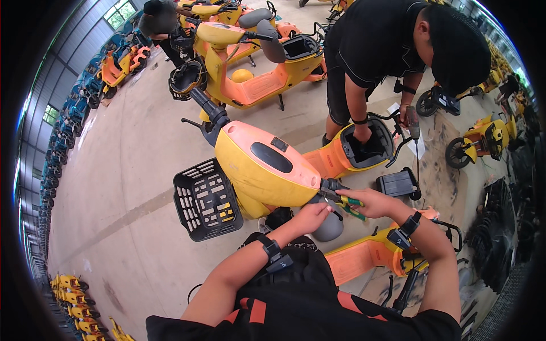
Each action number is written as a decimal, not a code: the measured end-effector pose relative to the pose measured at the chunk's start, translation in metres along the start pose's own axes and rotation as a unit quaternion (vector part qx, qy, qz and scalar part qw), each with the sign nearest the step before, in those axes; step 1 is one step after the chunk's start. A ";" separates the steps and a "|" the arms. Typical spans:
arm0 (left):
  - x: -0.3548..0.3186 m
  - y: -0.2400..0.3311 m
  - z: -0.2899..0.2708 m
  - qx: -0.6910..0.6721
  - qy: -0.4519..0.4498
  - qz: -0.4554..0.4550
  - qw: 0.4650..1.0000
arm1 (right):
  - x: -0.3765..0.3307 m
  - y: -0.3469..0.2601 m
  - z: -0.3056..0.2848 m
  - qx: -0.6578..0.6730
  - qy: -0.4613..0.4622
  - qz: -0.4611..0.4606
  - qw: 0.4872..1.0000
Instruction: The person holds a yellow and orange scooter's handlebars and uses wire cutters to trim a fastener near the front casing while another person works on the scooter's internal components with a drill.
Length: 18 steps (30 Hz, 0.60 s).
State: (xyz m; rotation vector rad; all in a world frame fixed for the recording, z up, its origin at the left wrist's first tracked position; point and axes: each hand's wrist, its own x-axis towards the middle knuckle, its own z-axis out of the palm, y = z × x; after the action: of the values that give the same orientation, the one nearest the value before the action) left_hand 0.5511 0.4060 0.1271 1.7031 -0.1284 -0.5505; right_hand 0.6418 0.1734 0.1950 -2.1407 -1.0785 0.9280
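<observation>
In front of me stands a yellow and orange electric scooter [267, 162] with a black front basket [206, 199]. My right hand [372, 203] is closed around pliers [354, 211] with green and yellow handles. Their jaws are at the scooter's near handlebar grip [331, 184], beside the brake lever. Just left of the pliers, my left hand [314, 217] has its fingers pinched together below the handlebar end. What those fingertips hold, if anything, is too small to make out.
Across the scooter, a co-worker [378, 45] bends over its open seat compartment [367, 145], holding a power drill [413, 124]. A black box [397, 183] lies on the floor near the rear. Another yellow scooter [364, 256] is at my right, and one [256, 74] stands beyond.
</observation>
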 end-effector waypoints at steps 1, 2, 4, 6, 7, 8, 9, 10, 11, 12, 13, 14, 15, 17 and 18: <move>0.001 -0.001 0.001 0.061 0.024 0.013 0.998 | -0.001 0.002 0.004 -0.002 -0.001 0.000 1.000; 0.001 -0.002 0.001 0.060 0.025 0.014 0.998 | -0.002 0.005 0.009 -0.067 0.051 -0.038 0.996; 0.001 -0.001 -0.001 0.151 0.031 0.037 0.987 | -0.007 0.000 0.014 -0.136 0.101 -0.063 0.984; 0.002 -0.010 0.001 0.154 0.042 0.062 0.985 | -0.007 0.008 0.035 -0.060 0.134 -0.058 0.987; 0.001 -0.010 0.001 0.156 0.050 0.086 0.983 | -0.008 0.008 0.044 0.020 0.168 -0.050 0.984; 0.000 -0.010 0.000 0.155 0.051 0.085 0.983 | -0.011 0.006 0.051 0.109 0.156 0.013 0.982; 0.000 0.000 -0.005 0.076 -0.008 -0.018 0.997 | -0.012 0.004 0.054 0.109 0.155 0.015 0.982; -0.001 0.005 -0.008 -0.004 -0.066 -0.120 0.991 | -0.012 0.004 0.056 0.150 0.156 0.004 0.976; -0.003 0.003 -0.008 -0.007 -0.067 -0.120 0.990 | -0.012 0.004 0.058 0.190 0.156 -0.006 0.969; -0.003 0.003 -0.010 -0.008 -0.070 -0.120 0.990 | -0.011 0.003 0.059 0.193 0.149 0.000 0.970; -0.003 0.002 -0.011 -0.010 -0.073 -0.120 0.990 | -0.011 0.003 0.057 0.191 0.148 -0.001 0.970; -0.002 0.000 -0.011 -0.011 -0.070 -0.118 0.990 | -0.012 0.002 0.055 0.123 0.178 -0.026 0.976; -0.002 -0.001 -0.012 -0.016 -0.058 -0.091 0.994 | -0.012 -0.001 0.054 0.057 0.205 -0.051 0.976; -0.003 -0.004 -0.013 -0.022 -0.044 -0.063 0.997 | -0.012 0.001 0.047 -0.044 0.221 -0.068 0.972; -0.005 -0.002 -0.013 0.027 -0.030 -0.036 0.999 | -0.012 0.002 0.045 -0.126 0.210 -0.069 0.967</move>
State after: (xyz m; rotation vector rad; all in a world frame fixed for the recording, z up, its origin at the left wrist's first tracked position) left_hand 0.5521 0.4200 0.1279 1.7491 -0.1263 -0.6567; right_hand 0.6025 0.1696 0.1704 -2.2867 -1.1509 0.2607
